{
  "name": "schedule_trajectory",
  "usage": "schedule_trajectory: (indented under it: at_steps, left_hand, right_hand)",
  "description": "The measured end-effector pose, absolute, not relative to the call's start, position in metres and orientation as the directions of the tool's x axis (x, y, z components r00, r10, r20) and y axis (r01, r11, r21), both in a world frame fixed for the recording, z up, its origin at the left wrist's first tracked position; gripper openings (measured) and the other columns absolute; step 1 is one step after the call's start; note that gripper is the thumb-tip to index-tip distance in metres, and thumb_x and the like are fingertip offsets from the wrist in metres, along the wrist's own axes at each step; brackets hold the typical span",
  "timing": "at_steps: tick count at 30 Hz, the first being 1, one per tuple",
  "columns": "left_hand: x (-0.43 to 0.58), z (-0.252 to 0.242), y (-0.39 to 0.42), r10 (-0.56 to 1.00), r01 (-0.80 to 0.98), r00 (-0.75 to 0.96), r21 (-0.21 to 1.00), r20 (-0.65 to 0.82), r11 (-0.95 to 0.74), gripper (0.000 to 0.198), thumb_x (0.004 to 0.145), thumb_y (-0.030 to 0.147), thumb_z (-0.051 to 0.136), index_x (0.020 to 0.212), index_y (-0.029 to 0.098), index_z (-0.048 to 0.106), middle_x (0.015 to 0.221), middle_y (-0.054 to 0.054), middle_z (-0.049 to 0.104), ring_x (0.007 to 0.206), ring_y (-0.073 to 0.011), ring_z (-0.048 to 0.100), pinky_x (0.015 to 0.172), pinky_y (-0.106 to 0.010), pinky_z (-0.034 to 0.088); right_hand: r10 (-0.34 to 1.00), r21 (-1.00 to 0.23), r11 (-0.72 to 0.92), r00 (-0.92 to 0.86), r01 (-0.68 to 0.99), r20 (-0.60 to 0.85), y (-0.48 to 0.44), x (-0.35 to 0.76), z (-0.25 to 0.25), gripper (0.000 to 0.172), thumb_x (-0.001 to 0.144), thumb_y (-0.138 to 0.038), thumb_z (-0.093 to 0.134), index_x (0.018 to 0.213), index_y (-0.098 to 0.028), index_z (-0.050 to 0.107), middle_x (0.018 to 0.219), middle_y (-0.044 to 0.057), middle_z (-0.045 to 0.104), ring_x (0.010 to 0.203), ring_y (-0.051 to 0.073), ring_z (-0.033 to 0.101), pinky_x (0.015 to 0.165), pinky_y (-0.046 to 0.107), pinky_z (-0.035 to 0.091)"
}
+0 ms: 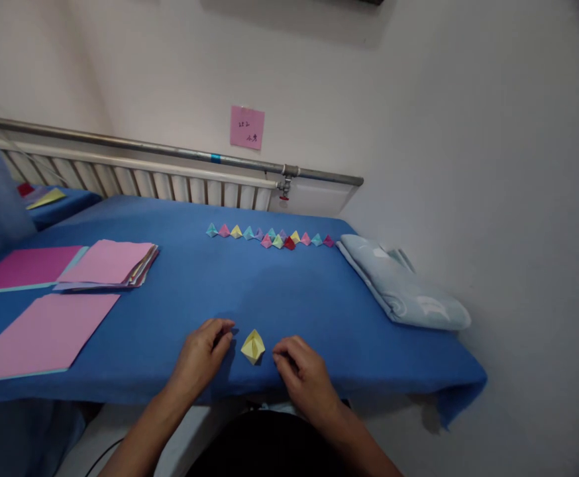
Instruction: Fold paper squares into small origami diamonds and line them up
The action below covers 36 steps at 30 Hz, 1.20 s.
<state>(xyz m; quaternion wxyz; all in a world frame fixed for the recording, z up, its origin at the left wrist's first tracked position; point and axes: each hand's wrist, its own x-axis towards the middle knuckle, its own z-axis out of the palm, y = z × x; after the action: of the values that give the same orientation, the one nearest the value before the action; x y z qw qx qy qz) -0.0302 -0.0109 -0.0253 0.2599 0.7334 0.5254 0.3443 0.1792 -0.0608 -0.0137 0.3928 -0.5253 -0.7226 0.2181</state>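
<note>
A small folded yellow paper piece (253, 347), pointed at its top, sits on the blue cloth near the table's front edge. To its left is my left hand (201, 351), thumb and fingertips slightly apart with nothing between them. My right hand (305, 377) rests just to the right of the paper, its fingers curled in and the thumb close against the index finger. No object shows in it. Neither hand touches the yellow piece. Farther back, a row of small folded paper pieces (278, 241) in several colours runs across the cloth.
Stacked pink paper sheets (105, 262) lie at the left, beside magenta paper (26, 268) and larger pink sheets (46, 334). A folded light-blue blanket (403, 285) lies at the right edge. Behind the table run a radiator (160, 183) and a pipe (170, 151).
</note>
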Motion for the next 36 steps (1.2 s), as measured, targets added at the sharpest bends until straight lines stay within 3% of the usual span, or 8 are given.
schedule_trajectory:
  at_steps: [8,13,19,24,29,36]
  left_hand:
    - [-0.012,-0.012,-0.006,0.936,0.645,0.313,0.688,0.159,-0.332,0.014,0.080,0.028,0.053,0.082,0.020,0.064,0.069,0.001,0.064,0.064,-0.0142,0.058,0.063,-0.027,0.043]
    - [-0.009,-0.014,0.000,0.933,0.636,0.326,0.694,0.155,-0.338,0.017,0.081,0.025,0.051,0.068,0.020,0.060,0.064,0.002,0.064,0.062,-0.0135,0.058,0.064,-0.026,0.042]
    - [-0.025,-0.025,-0.015,0.949,0.594,0.240,0.742,0.205,-0.310,0.020,0.086,0.030,0.045,0.092,0.021,0.062,0.092,-0.004,0.069,0.084,-0.0171,0.062,0.077,-0.032,0.046]
    - [-0.024,-0.028,-0.032,0.909,0.567,0.320,0.714,0.267,-0.409,0.018,0.085,0.027,0.049,0.094,0.023,0.064,0.083,-0.002,0.067,0.079,-0.0176,0.060,0.078,-0.034,0.045]
    - [-0.012,-0.031,-0.030,0.871,0.589,0.410,0.651,0.270,-0.479,0.014,0.084,0.022,0.051,0.090,0.024,0.064,0.082,-0.001,0.066,0.080,-0.0188,0.060,0.078,-0.036,0.043]
    - [-0.012,-0.035,-0.030,0.878,0.577,0.400,0.672,0.264,-0.465,0.017,0.086,0.022,0.047,0.086,0.026,0.064,0.084,-0.002,0.066,0.082,-0.0199,0.060,0.078,-0.036,0.044]
  right_hand:
    - [0.941,-0.693,0.320,-0.129,0.646,0.314,-0.027,0.167,-0.016,0.007,0.081,-0.015,0.055,0.079,-0.020,0.061,0.071,-0.001,0.058,0.064,0.012,0.054,0.061,0.023,0.040]
    - [0.947,-0.671,0.313,-0.167,0.672,0.275,-0.015,0.160,-0.015,0.013,0.081,-0.015,0.055,0.070,-0.020,0.059,0.066,-0.002,0.058,0.064,0.012,0.054,0.062,0.022,0.040]
    - [0.947,-0.737,0.286,-0.064,0.612,0.315,-0.031,0.180,-0.015,0.010,0.085,-0.021,0.052,0.084,-0.019,0.061,0.077,0.001,0.061,0.068,0.013,0.057,0.063,0.023,0.044]
    - [0.947,-0.778,0.309,-0.105,0.547,0.303,-0.054,0.186,-0.015,0.007,0.081,-0.019,0.056,0.083,-0.021,0.062,0.073,-0.001,0.057,0.066,0.013,0.054,0.063,0.023,0.043]
    - [0.914,-0.714,0.402,-0.293,0.573,0.279,-0.056,0.177,-0.017,0.023,0.077,-0.012,0.058,0.096,-0.024,0.063,0.083,-0.001,0.060,0.074,0.013,0.057,0.068,0.023,0.043]
    - [0.887,-0.670,0.462,-0.307,0.581,0.346,-0.051,0.176,-0.020,0.015,0.083,-0.013,0.055,0.088,-0.024,0.064,0.081,-0.001,0.060,0.078,0.013,0.058,0.071,0.023,0.042]
